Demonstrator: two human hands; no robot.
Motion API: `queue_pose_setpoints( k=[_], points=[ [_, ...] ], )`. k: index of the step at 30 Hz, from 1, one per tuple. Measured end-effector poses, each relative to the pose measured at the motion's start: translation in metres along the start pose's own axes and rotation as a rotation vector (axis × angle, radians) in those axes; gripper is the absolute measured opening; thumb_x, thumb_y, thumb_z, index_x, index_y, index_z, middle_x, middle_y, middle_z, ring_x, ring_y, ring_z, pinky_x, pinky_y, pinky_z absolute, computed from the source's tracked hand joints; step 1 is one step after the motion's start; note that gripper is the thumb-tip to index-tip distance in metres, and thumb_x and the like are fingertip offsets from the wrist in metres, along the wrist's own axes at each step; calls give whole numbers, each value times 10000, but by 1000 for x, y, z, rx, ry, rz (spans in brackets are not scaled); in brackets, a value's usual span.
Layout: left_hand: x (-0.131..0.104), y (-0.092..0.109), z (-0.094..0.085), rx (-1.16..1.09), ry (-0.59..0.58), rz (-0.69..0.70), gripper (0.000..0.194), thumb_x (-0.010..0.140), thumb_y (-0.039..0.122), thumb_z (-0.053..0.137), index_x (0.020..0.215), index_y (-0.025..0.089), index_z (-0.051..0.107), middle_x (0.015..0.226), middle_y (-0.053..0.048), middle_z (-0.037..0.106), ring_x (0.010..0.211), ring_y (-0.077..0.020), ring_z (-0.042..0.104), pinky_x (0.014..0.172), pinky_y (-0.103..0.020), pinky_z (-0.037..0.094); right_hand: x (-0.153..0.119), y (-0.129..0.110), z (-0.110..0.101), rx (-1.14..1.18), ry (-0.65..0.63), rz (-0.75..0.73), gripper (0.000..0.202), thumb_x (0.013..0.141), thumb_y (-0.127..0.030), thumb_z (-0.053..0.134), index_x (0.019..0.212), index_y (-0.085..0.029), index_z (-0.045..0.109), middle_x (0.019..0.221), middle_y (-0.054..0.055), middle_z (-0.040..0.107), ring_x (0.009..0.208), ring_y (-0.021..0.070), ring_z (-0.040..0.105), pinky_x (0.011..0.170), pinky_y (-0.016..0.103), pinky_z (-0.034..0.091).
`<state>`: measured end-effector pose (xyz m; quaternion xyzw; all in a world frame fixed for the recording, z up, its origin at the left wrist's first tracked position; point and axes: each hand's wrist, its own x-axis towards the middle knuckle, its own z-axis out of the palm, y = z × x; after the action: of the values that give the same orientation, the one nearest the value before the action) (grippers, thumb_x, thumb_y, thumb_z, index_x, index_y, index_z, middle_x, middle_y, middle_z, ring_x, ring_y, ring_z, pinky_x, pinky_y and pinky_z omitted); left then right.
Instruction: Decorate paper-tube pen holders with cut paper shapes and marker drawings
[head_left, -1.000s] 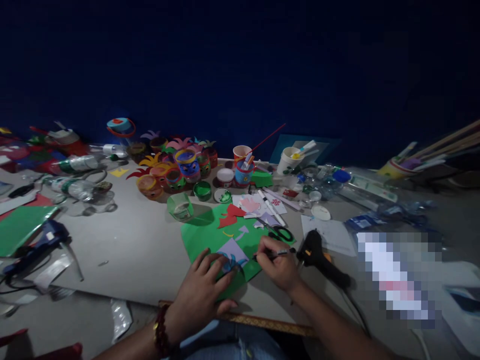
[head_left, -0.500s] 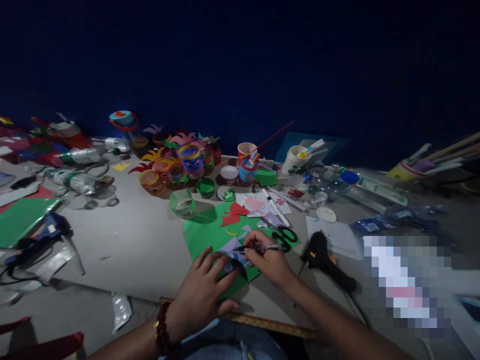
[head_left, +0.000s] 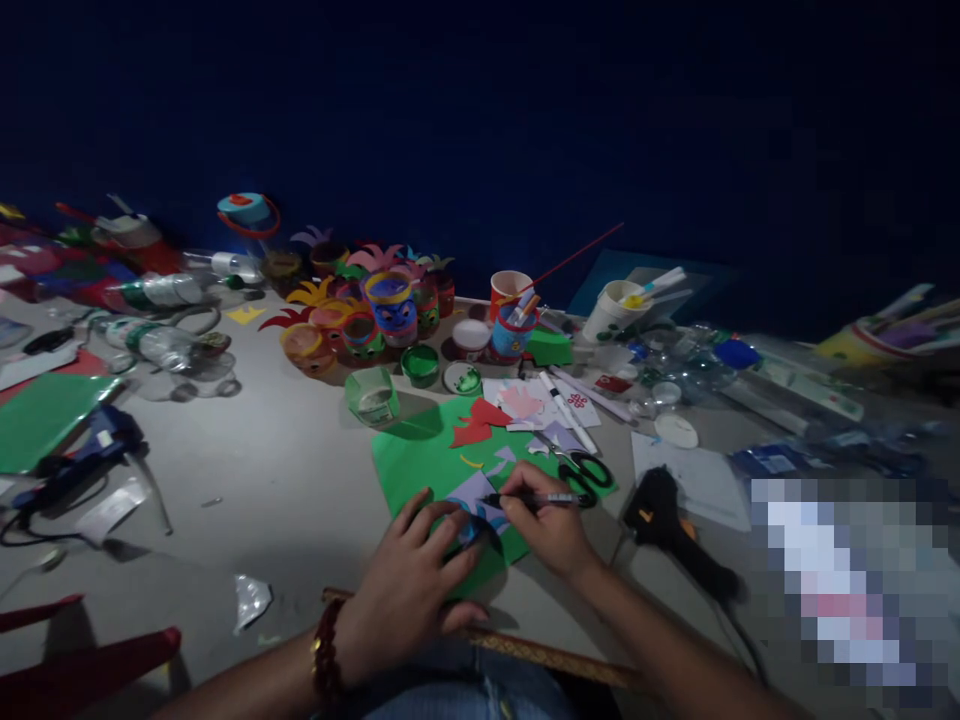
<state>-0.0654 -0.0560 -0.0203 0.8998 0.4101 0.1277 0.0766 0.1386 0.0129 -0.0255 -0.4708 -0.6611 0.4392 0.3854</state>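
- The pen (head_left: 553, 499) is pinched between the thumb and fingers of the right hand (head_left: 546, 522), above the green sheet (head_left: 401, 455) near the front edge of the table (head_left: 285, 450).
- The pen's long axis is laid roughly parallel to that front edge, its tip pointed left, at the purple paper (head_left: 469, 487); whether the paper is touched by the tip cannot be told.
- The purple paper is set to the left of the right hand's grip, between both hands, and its lower left part is covered by the left hand (head_left: 420, 560).
- The left hand is laid palm down with fingers spread, over the paper and a blue cutout (head_left: 470, 530), which is partly hidden by the fingers.
- The pen's rear end is brought close to the scissors (head_left: 589, 470), which are laid at the green sheet's right corner.
- Farther right, toward the table's right side, the glue gun (head_left: 660, 515) is placed, apart from the hand.
- Red scraps (head_left: 480, 422) are scattered toward the sheet's back edge; behind it are set a clear green cup (head_left: 373, 398) and an open paint tub (head_left: 420, 366).
- Between pen tip and purple paper, no obstacle is seen.
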Motion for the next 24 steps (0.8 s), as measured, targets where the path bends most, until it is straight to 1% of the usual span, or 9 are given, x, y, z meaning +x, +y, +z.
queue_pose_setpoints(
  k=[8,14,24],
  points=[
    [0,-1,-1,-17,-31,-8,612,868,684,452,1303,267,555,1276,-76,600,1207,-301,482,1108,-540,286,0,5,-1,-54,-25,-33,127,760,-185,526,639,-220,507,564,-51,486,530,124,452,508,233,341],
    [1,0,-1,-15,-20,-7,620,865,679,465,1321,267,541,1264,-78,604,1194,-298,492,1105,-543,294,0,5,0,-47,-48,-14,125,764,-189,533,647,-221,506,565,-53,482,527,124,447,499,229,339],
    [2,0,-1,-14,19,-5,624,848,689,481,1288,256,571,1246,-78,610,1186,-287,486,1107,-529,284,1,2,0,-67,-29,-36,129,752,-178,519,631,-220,497,556,-51,479,528,125,449,503,233,333]
  ],
)
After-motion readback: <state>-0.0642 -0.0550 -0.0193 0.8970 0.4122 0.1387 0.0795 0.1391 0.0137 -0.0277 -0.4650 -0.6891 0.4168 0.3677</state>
